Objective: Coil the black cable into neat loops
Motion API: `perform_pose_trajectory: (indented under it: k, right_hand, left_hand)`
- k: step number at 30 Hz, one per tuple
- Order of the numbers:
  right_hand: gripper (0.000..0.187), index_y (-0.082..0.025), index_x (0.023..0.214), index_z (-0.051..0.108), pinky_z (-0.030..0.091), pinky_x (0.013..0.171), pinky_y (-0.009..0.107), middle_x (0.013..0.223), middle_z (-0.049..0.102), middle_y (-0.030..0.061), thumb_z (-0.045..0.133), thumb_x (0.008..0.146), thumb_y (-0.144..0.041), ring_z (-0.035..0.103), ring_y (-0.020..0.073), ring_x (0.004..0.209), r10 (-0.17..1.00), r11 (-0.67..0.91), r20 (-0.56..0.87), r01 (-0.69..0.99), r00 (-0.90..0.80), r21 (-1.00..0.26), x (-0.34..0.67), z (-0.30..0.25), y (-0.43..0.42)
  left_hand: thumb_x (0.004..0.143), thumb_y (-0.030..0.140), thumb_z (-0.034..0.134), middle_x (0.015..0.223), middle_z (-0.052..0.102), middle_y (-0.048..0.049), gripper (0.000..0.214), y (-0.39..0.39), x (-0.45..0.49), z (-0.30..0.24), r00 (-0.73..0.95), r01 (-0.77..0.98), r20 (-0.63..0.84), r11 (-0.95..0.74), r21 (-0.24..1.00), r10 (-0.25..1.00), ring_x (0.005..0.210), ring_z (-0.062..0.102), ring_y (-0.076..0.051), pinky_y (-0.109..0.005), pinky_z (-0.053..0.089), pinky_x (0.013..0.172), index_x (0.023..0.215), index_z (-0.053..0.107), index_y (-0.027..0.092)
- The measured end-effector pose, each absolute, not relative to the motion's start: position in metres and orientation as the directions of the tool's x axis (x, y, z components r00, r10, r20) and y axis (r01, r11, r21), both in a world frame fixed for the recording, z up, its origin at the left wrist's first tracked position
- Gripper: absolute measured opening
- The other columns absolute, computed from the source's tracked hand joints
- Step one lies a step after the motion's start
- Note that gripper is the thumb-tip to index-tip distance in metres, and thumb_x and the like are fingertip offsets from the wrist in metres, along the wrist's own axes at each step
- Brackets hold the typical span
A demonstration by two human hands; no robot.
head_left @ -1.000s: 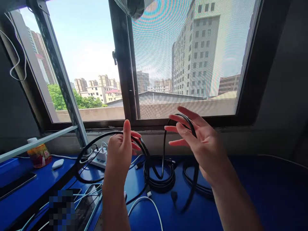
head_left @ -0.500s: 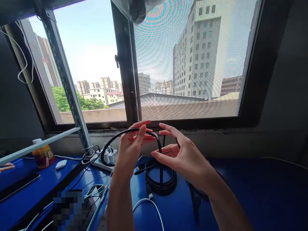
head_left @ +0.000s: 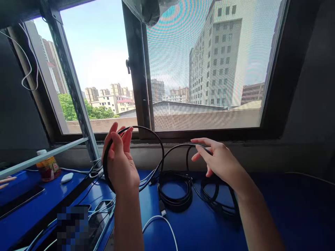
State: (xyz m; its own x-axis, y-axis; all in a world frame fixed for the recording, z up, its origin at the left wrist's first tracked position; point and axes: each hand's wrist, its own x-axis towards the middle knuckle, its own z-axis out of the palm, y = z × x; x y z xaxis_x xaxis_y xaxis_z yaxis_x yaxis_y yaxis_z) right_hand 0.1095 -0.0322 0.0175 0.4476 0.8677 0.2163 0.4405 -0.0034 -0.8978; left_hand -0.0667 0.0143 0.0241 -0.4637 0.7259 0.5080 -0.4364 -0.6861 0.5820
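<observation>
A loop of black cable (head_left: 163,153) hangs in the air around my left hand (head_left: 121,169), which holds it between the thumb and the raised fingers. From this loop the cable runs across to my right hand (head_left: 221,157), where it passes between thumb and fingers. The grip there looks loose. Below the hands, a round coil of black cable (head_left: 175,202) lies on the blue table (head_left: 193,230), with a connector plug (head_left: 162,208) at its near side. More black cable (head_left: 222,208) lies in loose loops under my right hand.
A white cable (head_left: 171,228) curves in front of the coil. At left are a metal shelf frame (head_left: 75,87), a bottle with an orange label (head_left: 48,169), a white mouse-like object (head_left: 67,177) and a phone (head_left: 22,200). Another person's hand (head_left: 6,181) shows at the left edge.
My hands have moved apart, the left one leftward and the right one rightward. A length of black cable now spans between them, and the loop at my left hand stands more upright.
</observation>
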Motion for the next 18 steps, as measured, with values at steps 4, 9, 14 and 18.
perform_pose_trajectory:
  k: [4, 9, 14, 18]
  right_hand:
    - [0.025, -0.017, 0.106, 0.068, 0.032, 0.031, 0.014, 0.060, 0.064, -0.0033, 0.049, 0.091, -0.014, 0.038, 0.0033, 0.026, 0.833, -0.008, 0.233, 0.433, 0.502, -0.901, 0.114, 0.019, -0.036]
    - [0.019, -0.016, 0.093, 0.070, 0.032, 0.031, 0.016, 0.061, 0.066, -0.0008, 0.052, 0.086, -0.016, 0.036, 0.0038, 0.025, 0.729, 0.084, 0.331, 0.402, 0.600, -0.912, 0.122, 0.018, -0.032]
    - [0.023, -0.016, 0.091, 0.066, 0.025, 0.029, 0.017, 0.068, 0.068, 0.0028, 0.061, 0.077, -0.034, 0.034, 0.0036, 0.028, 0.543, 0.413, 0.518, 0.327, 0.661, -0.850, 0.132, 0.013, -0.032]
    - [0.038, -0.019, 0.088, 0.062, 0.018, 0.028, 0.017, 0.075, 0.069, 0.0046, 0.068, 0.067, -0.050, 0.030, 0.0032, 0.030, 0.437, 0.586, 0.585, 0.277, 0.683, -0.761, 0.130, 0.015, -0.042]
  left_hand:
    - [0.088, 0.026, 0.057, 0.113, 0.068, 0.0050, 0.020, 0.016, -0.069, 0.021, -0.452, -0.401, 0.628, -0.773, 0.491, 0.633, 0.125, 0.054, -0.015, -0.033, 0.036, 0.115, 0.095, 0.061, 0.044]
    - [0.071, 0.038, 0.077, 0.117, 0.065, 0.0036, 0.042, 0.025, -0.071, 0.020, -0.535, -0.375, 0.643, -0.836, 0.400, 0.548, 0.135, 0.043, -0.018, -0.036, 0.035, 0.114, 0.109, 0.057, 0.043]
    - [0.075, 0.036, 0.069, 0.106, 0.067, -0.0003, 0.048, 0.025, -0.081, 0.024, -0.557, -0.445, 0.534, -0.771, 0.455, 0.636, 0.118, 0.059, -0.019, -0.037, 0.045, 0.102, 0.118, 0.050, 0.027]
    - [0.082, 0.021, 0.057, 0.112, 0.067, -0.0097, 0.046, 0.017, -0.079, 0.025, -0.339, -0.299, 0.345, -0.448, 0.843, 0.875, 0.102, 0.066, -0.020, -0.033, 0.052, 0.086, 0.127, 0.049, 0.018]
